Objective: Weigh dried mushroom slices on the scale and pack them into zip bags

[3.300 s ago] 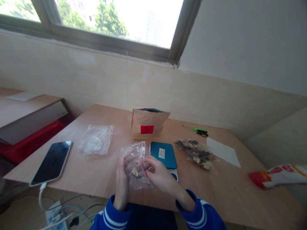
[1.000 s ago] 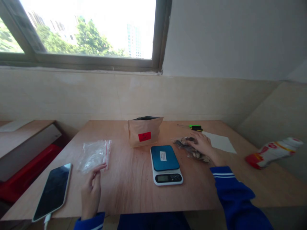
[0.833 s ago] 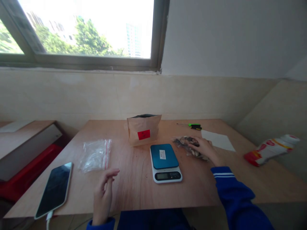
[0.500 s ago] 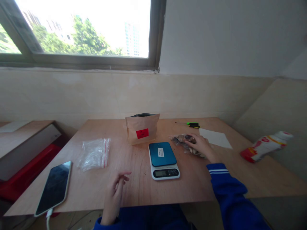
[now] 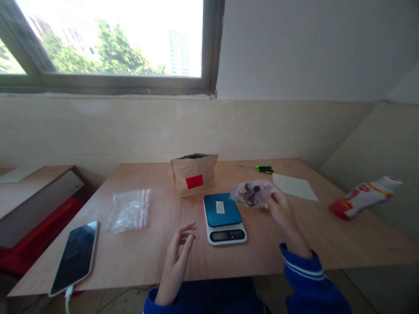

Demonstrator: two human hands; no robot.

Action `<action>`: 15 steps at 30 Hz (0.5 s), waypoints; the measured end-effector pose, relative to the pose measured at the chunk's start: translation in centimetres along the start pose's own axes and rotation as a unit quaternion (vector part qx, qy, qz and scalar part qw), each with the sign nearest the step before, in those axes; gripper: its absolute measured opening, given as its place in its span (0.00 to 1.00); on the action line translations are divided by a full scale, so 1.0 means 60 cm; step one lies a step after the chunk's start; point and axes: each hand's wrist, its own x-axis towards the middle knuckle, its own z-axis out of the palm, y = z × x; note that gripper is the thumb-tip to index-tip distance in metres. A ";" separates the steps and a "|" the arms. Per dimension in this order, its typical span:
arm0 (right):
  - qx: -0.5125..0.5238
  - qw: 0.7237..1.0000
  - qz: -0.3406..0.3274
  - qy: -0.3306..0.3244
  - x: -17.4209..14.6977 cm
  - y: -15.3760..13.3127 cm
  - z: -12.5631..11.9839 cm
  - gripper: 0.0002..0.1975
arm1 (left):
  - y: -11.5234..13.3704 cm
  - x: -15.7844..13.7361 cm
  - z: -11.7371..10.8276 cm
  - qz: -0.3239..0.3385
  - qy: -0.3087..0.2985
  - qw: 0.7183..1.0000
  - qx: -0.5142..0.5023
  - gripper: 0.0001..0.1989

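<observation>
Filled bag (image 5: 251,193) (lifted) in right hand (image 5: 281,210)

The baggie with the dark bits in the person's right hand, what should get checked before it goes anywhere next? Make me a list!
1. Right hand holds the baggie: ok.
2. Baggie lifted off the table: ok.
3. Baggie sealed: cannot tell.
4. Scale platform bare: ok.
5. Scale display reading: cannot tell, too small.
6. Left hand free, open above the table edge: ok.
</observation>
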 end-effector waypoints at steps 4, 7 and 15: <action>0.108 0.988 0.094 -0.059 -0.086 -0.041 0.065 0.20 | 0.034 0.000 0.042 0.040 -0.074 0.996 -0.040 0.23; 0.165 0.964 0.163 -0.132 -0.129 -0.034 0.106 0.19 | 0.034 -0.005 0.059 0.018 -0.063 0.997 -0.049 0.17; 0.038 0.993 0.114 0.019 -0.172 -0.027 0.160 0.17 | 0.039 -0.006 0.057 -0.022 0.061 0.995 -0.074 0.15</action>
